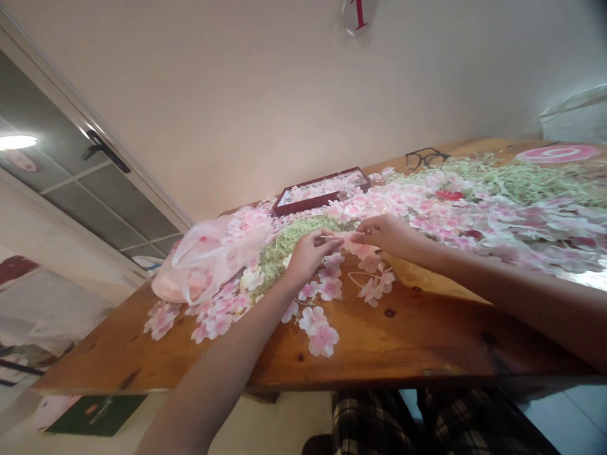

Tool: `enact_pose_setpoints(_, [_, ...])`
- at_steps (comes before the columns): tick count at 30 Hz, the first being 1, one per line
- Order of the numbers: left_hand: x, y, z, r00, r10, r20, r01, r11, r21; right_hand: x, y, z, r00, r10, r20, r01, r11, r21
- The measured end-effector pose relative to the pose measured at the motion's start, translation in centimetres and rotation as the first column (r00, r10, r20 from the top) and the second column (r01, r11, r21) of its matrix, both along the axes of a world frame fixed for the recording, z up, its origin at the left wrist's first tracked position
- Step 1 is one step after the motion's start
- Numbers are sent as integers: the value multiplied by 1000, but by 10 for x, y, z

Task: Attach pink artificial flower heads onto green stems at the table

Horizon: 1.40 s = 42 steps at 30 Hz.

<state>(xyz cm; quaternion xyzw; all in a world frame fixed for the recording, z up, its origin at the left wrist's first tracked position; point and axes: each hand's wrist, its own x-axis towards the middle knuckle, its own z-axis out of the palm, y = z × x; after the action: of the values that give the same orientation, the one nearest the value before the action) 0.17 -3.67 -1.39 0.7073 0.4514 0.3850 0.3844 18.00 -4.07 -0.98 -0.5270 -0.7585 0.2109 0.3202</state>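
Observation:
Over the middle of the wooden table, my left hand (310, 251) and my right hand (378, 231) come close together, both with fingers pinched. Between them is a pink artificial flower (348, 240), which both hands seem to hold; the fingertips partly cover it. Loose pink-and-white artificial blossoms (329, 284) lie just below my hands. A small cluster of blossoms (377, 287) with a thin looped stem rests under my right hand. Pale green artificial stems (294, 243) are heaped behind my left hand.
A pink plastic bag (199, 259) sits at the left. Behind stands a dark red shallow box (322, 191) with blossoms inside. Many blossoms (502, 221) and green strands (526, 180) spread right. Glasses (427, 158) and a pink round sign (556, 153) lie near the wall.

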Motion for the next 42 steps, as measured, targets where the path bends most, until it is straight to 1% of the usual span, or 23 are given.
enact_pose_setpoints(3, [-1,1,1,999,29,26,-28,999,-37,10,9,-6,991,-103,83,105,994,-22])
enact_pose_setpoints(6, [-2,4,-1,997,56,55,-49,990,-129,24,21,-13,973,-158,167,168,985,-48])
enact_pose_setpoints(8, [-3,6,-3,993,68,92,-51,983,-176,30,26,-13,965,-220,146,230,972,-54])
enact_pose_setpoints(9, [-4,7,-3,991,75,109,-54,981,-188,31,26,-12,964,-246,101,254,964,-76])
enact_pose_setpoints(10, [-4,8,-4,989,81,122,-57,980,-189,31,25,-10,969,-245,26,246,963,-112])
enact_pose_setpoints(12, [-4,8,-2,989,68,133,-46,986,-163,29,18,-3,961,-200,-193,155,962,-224])
enact_pose_setpoints(13, [-3,6,-1,991,47,123,-30,990,-138,27,14,1,935,-163,-315,71,956,-286])
enact_pose_setpoints(14, [-1,4,1,995,18,103,-7,995,-103,25,11,5,889,-147,-433,-15,937,-349])
enact_pose_setpoints(15, [0,0,4,997,-21,76,25,998,-63,22,7,8,833,-132,-537,-118,906,-406])
enact_pose_setpoints(17, [5,-8,10,995,-96,5,96,995,23,17,2,14,714,-148,-684,-301,817,-491])
enact_pose_setpoints(19, [10,-17,15,987,-156,-42,160,982,105,10,-3,17,632,-165,-757,-422,747,-515])
enact_pose_setpoints(20, [12,-21,17,984,-164,-65,172,974,149,7,-5,18,615,-169,-771,-452,725,-519])
enact_pose_setpoints(22, [15,-27,19,982,-156,-108,177,960,215,0,-10,19,619,-152,-771,-474,710,-521])
enact_pose_setpoints(24, [17,-29,20,977,-153,-148,187,949,255,-7,-15,18,641,-102,-761,-499,697,-514])
enact_pose_setpoints(25, [17,-30,20,974,-154,-164,194,944,267,-9,-17,17,637,-75,-768,-520,693,-499])
enact_pose_setpoints(27, [18,-30,19,972,-148,-181,195,940,280,-13,-20,14,599,-26,-800,-570,688,-449])
enact_pose_setpoints(29, [17,-29,19,979,-132,-158,171,949,264,-14,-23,13,551,41,-834,-623,685,-378])
enact_pose_setpoints(31, [16,-27,17,990,-104,-92,123,963,239,-13,-25,14,559,136,-818,-633,707,-315])
enact_pose_setpoints(32, [15,-25,16,995,-87,-51,96,970,222,-12,-26,14,598,178,-781,-605,740,-295])
enact_pose_setpoints(34, [12,-21,15,999,-47,22,42,981,191,-10,-25,15,730,216,-648,-481,837,-263])
enact_pose_setpoints(36, [10,-17,13,998,-22,65,11,987,158,-10,-22,14,849,201,-488,-338,917,-210])
enact_pose_setpoints(38, [7,-13,12,997,-11,79,0,992,127,-10,-18,11,904,177,-390,-254,954,-157])
enact_pose_setpoints(42, [5,-8,12,996,12,89,-15,999,41,-9,-13,7,934,122,-335,-156,985,-75])
